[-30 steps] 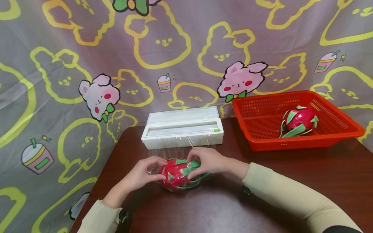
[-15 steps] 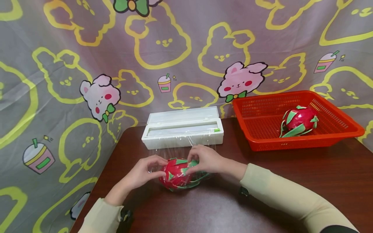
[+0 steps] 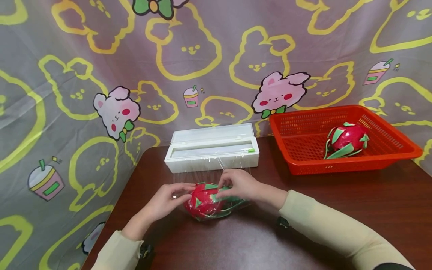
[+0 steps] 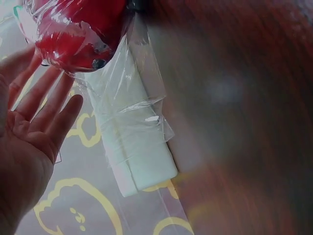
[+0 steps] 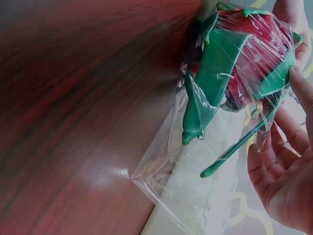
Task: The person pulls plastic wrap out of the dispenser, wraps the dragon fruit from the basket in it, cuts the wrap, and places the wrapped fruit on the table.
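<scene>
A red dragon fruit (image 3: 204, 202) with green leaf tips lies at the front of the white cling film dispenser (image 3: 170, 165). Clear cling film (image 5: 155, 178) covers the fruit and stretches back to the dispenser. My left hand (image 3: 163, 200) is at the fruit's left end, fingertips right at the wrapped skin; the left wrist view shows those fingers fairly straight. At the leafy right end, my right hand (image 3: 241, 185) holds the fruit through the film, thumb in front and curled fingers behind. Loose film spreads past the long leaves (image 5: 215, 78) in the right wrist view.
A red perforated basket (image 3: 337, 165) stands at the back right with another dragon fruit (image 3: 349, 138) in it. The dispenser's lid (image 3: 212, 133) is raised, and a green slider (image 3: 251, 150) sits on its front edge. A patterned cloth (image 3: 216, 45) hangs behind the brown table (image 3: 249, 240).
My left fingers have straightened a little and slid slightly along the fruit's end. The right hand has shifted only a little on the fruit. Basket and dispenser stay put.
</scene>
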Motion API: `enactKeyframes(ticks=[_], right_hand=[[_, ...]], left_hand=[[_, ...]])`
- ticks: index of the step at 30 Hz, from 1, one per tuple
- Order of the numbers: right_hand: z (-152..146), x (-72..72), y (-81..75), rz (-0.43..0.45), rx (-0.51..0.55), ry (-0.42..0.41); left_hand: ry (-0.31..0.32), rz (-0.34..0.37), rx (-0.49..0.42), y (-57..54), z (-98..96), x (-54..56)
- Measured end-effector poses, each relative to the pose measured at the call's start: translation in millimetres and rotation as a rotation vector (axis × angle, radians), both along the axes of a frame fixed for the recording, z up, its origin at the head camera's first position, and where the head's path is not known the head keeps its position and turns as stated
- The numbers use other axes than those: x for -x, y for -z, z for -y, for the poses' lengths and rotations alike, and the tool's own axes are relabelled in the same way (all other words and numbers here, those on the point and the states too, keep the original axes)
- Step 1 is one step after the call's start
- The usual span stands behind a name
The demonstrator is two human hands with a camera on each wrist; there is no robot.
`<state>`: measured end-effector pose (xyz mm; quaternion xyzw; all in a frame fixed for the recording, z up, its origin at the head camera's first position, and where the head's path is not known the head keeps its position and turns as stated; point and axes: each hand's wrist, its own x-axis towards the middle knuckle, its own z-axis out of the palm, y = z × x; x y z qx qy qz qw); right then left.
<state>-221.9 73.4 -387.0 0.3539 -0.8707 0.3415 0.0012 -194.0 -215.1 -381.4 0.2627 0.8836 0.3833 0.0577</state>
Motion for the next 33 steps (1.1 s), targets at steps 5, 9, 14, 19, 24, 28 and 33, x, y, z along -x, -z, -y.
enactKeyframes(ticks=[5,9,14,19,24,28,33], right_hand=[[-2,5.9,2.1,0.019,-0.008,0.018],[-3,11.7,3.5,0.049,-0.011,0.044],[-3,17.8,4.9,0.049,-0.015,0.069],[-2,24.4,5.0,0.103,-0.023,0.083],[-4,30.4,3.2,0.134,-0.043,0.071],[-6,35.7,2.6,0.135,-0.067,0.072],[-5,39.0,5.1,0.103,-0.077,0.075]], left_hand=[[-0.011,0.0,0.019,0.9,-0.9,-0.7],[-0.014,0.018,0.027,3.5,-2.2,2.5],[-0.019,0.048,0.018,5.8,-4.6,9.6],[-0.015,0.093,-0.005,7.9,-6.5,18.0],[-0.028,0.086,0.014,8.1,-11.7,24.3],[-0.043,0.06,0.037,7.1,-18.9,30.4],[-0.094,0.083,0.057,8.9,-22.7,36.9]])
